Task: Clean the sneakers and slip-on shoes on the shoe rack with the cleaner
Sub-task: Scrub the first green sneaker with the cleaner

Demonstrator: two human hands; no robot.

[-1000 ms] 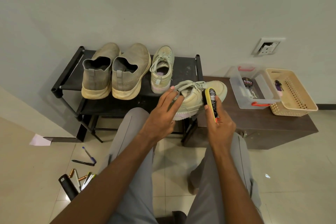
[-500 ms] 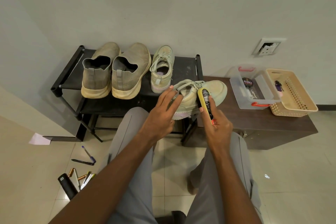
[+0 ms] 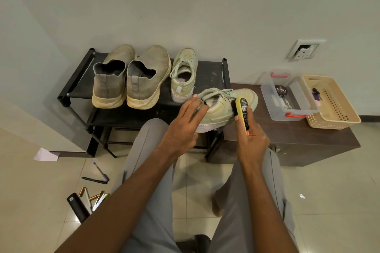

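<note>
- Two hands are on the job: my left hand [image 3: 183, 127] steadies the held sneaker [image 3: 224, 107] with its fingers laid long over the collar and heel, and my right hand [image 3: 251, 141] is wrapped round the cleaner [image 3: 242, 113], a yellow applicator whose dark head meets the sneaker's side.
- That sneaker sits at the right end of the shoe rack [image 3: 74, 86], half over the dark table [image 3: 298, 139] next to the rack.
- On the rack's top shelf wait the second sneaker [image 3: 184, 76] and, left of it, the two slip-on shoes [image 3: 129, 80], both looking dusty.
- Risk one: the left-hand grip looks loose, with flat fingers rather than a clamp, so a firm stroke could push the sneaker off the rack's edge to the floor.
- Risk two: the loose laces [image 3: 216, 93] lie just by the applicator head and could snag or get smeared.
- Risk three: too much squeeze could flood the fabric and leave a blotch.
- Right of the rack, on the table, a clear plastic box [image 3: 269, 96] holds a round dark tin [image 3: 280, 90] and something pale that I cannot make out.
- Touching that box, a beige basket [image 3: 333, 123] holds one small purple-and-dark item [image 3: 315, 93], too small to name.
</note>
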